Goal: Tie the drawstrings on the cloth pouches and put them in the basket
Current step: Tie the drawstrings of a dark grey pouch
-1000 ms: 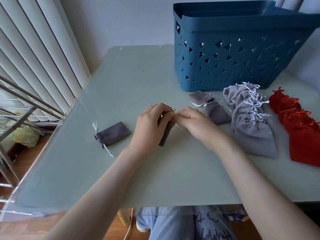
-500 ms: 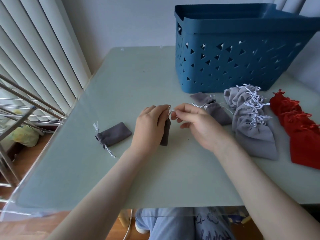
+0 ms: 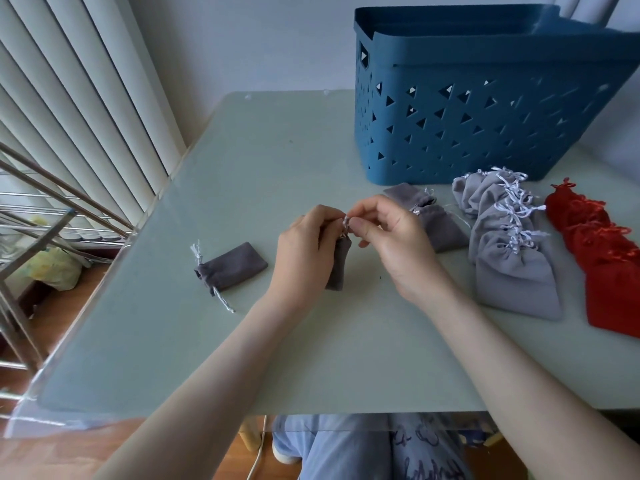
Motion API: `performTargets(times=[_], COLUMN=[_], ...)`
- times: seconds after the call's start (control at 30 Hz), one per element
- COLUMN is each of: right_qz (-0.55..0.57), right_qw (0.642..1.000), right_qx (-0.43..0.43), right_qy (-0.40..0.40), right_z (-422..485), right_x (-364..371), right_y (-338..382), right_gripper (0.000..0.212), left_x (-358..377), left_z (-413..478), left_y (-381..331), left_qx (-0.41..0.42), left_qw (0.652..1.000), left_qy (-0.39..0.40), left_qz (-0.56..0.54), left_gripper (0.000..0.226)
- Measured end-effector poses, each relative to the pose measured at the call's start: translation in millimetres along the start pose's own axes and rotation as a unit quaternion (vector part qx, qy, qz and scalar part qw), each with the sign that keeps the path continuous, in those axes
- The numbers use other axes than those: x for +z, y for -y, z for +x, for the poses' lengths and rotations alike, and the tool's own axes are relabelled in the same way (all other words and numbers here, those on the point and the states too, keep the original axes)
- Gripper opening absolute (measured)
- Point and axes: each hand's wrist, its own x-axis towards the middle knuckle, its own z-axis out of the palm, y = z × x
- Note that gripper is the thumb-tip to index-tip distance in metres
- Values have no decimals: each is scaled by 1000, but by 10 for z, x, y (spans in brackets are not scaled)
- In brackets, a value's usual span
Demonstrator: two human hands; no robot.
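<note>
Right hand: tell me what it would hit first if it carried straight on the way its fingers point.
The left hand, almost at once: the right hand points its fingers leftward at it, both pinching the drawstring of the dark grey pouch between them.

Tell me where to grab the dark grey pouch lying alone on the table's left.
Pinch its gathered neck at the left end, coming from above: the dark grey pouch lies flat on the table, and only the neck bunches up.

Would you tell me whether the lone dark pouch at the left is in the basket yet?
Out: the dark pouch lies flat on the table, left of the basket.
</note>
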Motion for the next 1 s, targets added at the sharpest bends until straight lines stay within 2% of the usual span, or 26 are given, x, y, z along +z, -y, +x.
performTargets(times=[0.17, 0.47, 0.73, 1.0], right_qz=[3, 11, -38, -81], right_qw=[1000, 999, 999, 996], right_qx=[5, 8, -3, 12], right_qy=[-23, -42, 4, -31], right_z=[5, 1, -12, 4], right_x=[22, 27, 4, 6], right_y=[-17, -11, 5, -49], right_gripper=[21, 18, 20, 18], left_x=[-20, -25, -60, -31], left_z=[-21, -27, -17, -5], left_y=[-50, -54, -61, -62], left_qx=[-9, -5, -45, -1], left_qw=[999, 997, 996, 999], left_qy=[25, 39, 3, -11], left_qz=[-33, -71, -80, -37], left_gripper=[29, 15, 13, 15])
